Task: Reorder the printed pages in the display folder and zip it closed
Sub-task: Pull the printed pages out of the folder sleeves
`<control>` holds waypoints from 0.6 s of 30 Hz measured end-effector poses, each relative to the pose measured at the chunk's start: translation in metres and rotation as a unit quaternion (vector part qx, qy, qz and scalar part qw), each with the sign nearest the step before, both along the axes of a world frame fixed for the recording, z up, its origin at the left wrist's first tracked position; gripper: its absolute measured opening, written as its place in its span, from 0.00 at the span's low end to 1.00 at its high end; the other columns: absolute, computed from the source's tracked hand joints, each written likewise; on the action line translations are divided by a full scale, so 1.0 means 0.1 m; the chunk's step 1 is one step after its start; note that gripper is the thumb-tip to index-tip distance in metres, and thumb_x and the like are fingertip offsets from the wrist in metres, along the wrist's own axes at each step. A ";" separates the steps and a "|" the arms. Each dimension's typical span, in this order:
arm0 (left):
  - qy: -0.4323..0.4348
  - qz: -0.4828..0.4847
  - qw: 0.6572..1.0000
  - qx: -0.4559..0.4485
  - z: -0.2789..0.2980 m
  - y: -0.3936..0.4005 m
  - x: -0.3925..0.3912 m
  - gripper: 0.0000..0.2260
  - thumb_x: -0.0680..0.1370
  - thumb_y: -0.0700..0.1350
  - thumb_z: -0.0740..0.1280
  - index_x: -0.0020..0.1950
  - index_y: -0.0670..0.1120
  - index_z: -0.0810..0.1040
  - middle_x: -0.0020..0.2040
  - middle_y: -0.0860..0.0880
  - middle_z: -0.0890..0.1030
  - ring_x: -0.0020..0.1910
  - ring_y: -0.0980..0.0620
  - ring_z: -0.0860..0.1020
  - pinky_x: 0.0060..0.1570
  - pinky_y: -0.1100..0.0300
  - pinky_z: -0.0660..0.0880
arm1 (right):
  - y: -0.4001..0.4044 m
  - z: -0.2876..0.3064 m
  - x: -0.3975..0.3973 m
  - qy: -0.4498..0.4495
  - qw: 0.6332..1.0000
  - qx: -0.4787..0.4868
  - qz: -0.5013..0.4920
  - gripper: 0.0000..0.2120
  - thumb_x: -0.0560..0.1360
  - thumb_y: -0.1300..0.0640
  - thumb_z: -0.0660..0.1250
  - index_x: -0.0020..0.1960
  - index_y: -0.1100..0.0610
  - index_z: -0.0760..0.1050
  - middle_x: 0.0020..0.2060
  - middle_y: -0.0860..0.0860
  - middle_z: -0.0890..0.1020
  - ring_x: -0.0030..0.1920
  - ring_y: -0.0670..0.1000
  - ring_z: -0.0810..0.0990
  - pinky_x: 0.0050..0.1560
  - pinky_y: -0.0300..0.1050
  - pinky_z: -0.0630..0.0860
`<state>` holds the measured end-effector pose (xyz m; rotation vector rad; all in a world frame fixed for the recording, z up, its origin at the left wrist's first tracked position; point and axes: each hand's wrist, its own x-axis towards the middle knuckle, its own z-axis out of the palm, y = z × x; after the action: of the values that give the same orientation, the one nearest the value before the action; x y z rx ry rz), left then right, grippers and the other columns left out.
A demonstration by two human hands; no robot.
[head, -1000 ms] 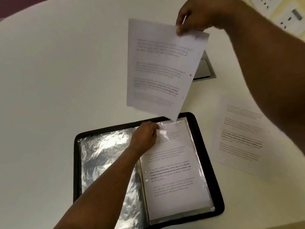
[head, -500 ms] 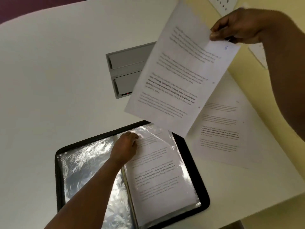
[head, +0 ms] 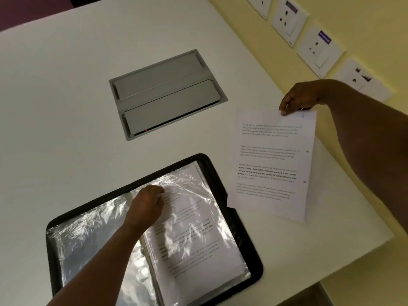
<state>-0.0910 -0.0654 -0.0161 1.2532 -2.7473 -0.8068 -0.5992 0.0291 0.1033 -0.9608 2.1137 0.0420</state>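
Black zip-edged display folder (head: 247, 237) lies open on the white table (head: 55, 107), near its front edge; clear crinkled plastic sleeves (head: 88, 235) fill the left half, a sleeved printed page (head: 198, 239) fills the right half; glare on the plastic blurs most of its text. Left hand (head: 146, 205) rests on the top of the right-half sleeve near the spine, fingers bent at the sleeve's top edge — cannot tell whether it pinches the plastic or only presses it; forearm covers the folder's spine. Right hand (head: 297, 99) pinches the top edge of a loose white printed sheet (head: 270, 164) with thumb and fingers; the sheet sits just right of the folder, its lower left corner overlapping the folder's rim — cannot tell whether it is flat on the table. Grey metal flip-lid cable box (head: 167, 93) is set into the table beyond the folder, small red light at its front slot. White wall sockets (head: 320, 51) line the yellow wall on the right; the farthest-right one is blurred. Folder's near edge is cut off at the frame bottom; zip pull not visible.
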 end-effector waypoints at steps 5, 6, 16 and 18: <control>-0.020 0.014 1.000 0.002 -0.01 0.05 -0.05 0.11 0.75 0.37 0.67 0.57 0.42 0.80 0.55 0.44 0.80 0.55 0.44 0.78 0.53 0.55 0.72 | 0.12 -0.39 -0.05 0.015 1.000 -0.004 0.018 0.06 0.72 0.52 0.74 0.49 0.51 0.82 0.51 0.56 0.83 0.48 0.54 0.80 0.52 0.49 0.78; -0.024 0.015 1.000 0.004 -0.02 0.05 -0.06 0.11 0.75 0.37 0.67 0.57 0.42 0.80 0.56 0.44 0.80 0.55 0.44 0.78 0.52 0.55 0.72 | 0.15 -0.46 -0.06 0.023 1.000 -0.009 0.020 0.06 0.73 0.52 0.74 0.49 0.51 0.82 0.51 0.56 0.83 0.50 0.55 0.80 0.54 0.50 0.77; -0.028 0.020 0.999 0.007 -0.02 0.09 -0.14 0.07 0.76 0.39 0.67 0.54 0.43 0.81 0.52 0.46 0.80 0.53 0.46 0.78 0.48 0.59 0.69 | 0.26 -0.88 0.14 0.149 0.967 -0.189 -0.087 0.15 0.76 0.49 0.69 0.58 0.56 0.79 0.56 0.55 0.82 0.59 0.56 0.78 0.59 0.45 0.70; -0.004 0.037 0.999 0.005 0.00 0.11 -0.16 0.06 0.77 0.38 0.67 0.51 0.42 0.81 0.50 0.46 0.81 0.50 0.46 0.79 0.46 0.60 0.69 | 0.27 -0.92 0.54 0.166 0.928 -0.318 -0.100 0.14 0.75 0.49 0.68 0.53 0.59 0.81 0.49 0.57 0.84 0.51 0.58 0.82 0.54 0.47 0.75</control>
<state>-0.1071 -0.0543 -0.0161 1.3543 -2.6874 -0.8125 -0.5451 0.0564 0.0112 -1.1515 2.5958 -0.6664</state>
